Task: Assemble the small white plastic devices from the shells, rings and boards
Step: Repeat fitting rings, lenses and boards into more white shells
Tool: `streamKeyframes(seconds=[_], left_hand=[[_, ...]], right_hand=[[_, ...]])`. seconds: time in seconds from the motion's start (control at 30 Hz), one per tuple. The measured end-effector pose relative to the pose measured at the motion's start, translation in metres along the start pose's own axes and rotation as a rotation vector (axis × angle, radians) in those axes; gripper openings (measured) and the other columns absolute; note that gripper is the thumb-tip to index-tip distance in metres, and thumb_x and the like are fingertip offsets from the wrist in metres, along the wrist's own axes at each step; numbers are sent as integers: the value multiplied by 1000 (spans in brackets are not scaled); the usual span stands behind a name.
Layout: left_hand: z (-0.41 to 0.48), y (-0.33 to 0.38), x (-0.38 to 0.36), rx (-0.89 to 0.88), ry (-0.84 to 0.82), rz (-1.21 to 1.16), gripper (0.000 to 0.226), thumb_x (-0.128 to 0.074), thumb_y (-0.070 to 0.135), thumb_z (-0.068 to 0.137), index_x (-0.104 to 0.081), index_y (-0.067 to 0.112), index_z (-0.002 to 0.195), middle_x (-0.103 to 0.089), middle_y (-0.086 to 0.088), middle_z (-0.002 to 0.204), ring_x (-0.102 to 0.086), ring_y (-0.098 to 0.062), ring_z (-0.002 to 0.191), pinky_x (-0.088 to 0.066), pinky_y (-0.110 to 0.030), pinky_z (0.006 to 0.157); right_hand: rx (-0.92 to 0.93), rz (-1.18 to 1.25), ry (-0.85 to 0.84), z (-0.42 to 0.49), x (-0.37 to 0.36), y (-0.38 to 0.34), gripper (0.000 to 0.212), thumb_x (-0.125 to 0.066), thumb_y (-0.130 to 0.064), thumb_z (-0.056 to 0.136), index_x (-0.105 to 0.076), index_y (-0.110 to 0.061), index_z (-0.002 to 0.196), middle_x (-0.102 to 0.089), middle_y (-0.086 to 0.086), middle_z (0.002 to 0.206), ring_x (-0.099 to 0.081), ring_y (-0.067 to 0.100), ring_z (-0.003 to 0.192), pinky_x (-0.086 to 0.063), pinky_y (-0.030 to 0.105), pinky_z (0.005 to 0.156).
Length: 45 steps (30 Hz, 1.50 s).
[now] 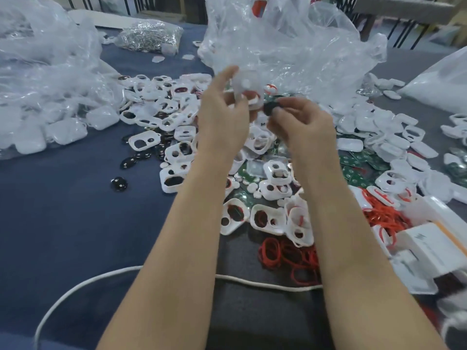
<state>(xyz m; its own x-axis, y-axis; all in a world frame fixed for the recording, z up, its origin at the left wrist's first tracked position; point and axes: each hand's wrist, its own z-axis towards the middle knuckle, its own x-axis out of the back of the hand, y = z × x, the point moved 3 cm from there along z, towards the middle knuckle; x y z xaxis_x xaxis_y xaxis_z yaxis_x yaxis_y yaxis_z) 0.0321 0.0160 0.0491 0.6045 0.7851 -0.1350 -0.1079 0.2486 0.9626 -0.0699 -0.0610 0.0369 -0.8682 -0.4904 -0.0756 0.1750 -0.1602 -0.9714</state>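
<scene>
Both bare forearms reach forward side by side, wrists raised. The left hand [222, 109] stands upright, back to the camera, fingers curled round a small white plastic shell [249, 96]. The right hand [303, 122], just beside it, pinches a small black round piece [271, 109].

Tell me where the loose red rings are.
In the head view, the red rings lie right of centre, between the white shells above and the white cord below.
</scene>
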Motion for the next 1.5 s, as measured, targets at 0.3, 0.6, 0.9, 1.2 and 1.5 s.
streamKeyframes(seconds=[0.3, 0.6, 0.9, 1.2, 1.5], left_hand=[[-11, -44, -27, 16, -200, 139, 53, -46, -3, 91, -48, 32, 131, -70, -7, 105, -68, -16, 83, -56, -30, 79], [-14, -50, -28, 145, -154, 38, 18, -56, 3, 85, -58, 16, 97, -69, -13, 100, -69, -27, 94, -55, -44, 91], [-14, -52, -28, 84, -159, 132, 8, -58, 10, 93, -56, 17, 96, -71, -15, 97, -71, -28, 91, -55, -48, 88], [-16, -50, -28, 125, -174, 14, 6, -62, 16, 94, -59, 14, 90, -72, -12, 86, -72, -20, 77, -59, -30, 73], [-19, -42, -30, -70, -31, 395, 6, -59, 17, 95, -56, 15, 90, -65, 1, 83, -67, -20, 84, -54, -37, 83]], right_hand=[[127, -220, 112, 1, 19, 25, 5, -66, -10, 88, -65, -15, 89, -70, 3, 88, -68, 17, 83, -56, 34, 81], [83, -197, 147, 2, 20, 31, 15, -69, -16, 86, -55, -20, 87, -62, 1, 81, -62, 15, 76, -52, 27, 72], [-26, -191, 61, 4, 23, 34, 10, -66, -15, 89, -62, -11, 97, -69, 5, 96, -66, 17, 90, -55, 32, 84], [-115, -44, 34, 6, 23, 38, 13, -64, -6, 88, -59, -17, 84, -64, 2, 80, -65, 21, 81, -54, 40, 82], [75, -342, 95, 2, 15, 34, 8, -62, -14, 90, -55, -13, 93, -61, -4, 85, -60, 13, 81, -52, 31, 80]])
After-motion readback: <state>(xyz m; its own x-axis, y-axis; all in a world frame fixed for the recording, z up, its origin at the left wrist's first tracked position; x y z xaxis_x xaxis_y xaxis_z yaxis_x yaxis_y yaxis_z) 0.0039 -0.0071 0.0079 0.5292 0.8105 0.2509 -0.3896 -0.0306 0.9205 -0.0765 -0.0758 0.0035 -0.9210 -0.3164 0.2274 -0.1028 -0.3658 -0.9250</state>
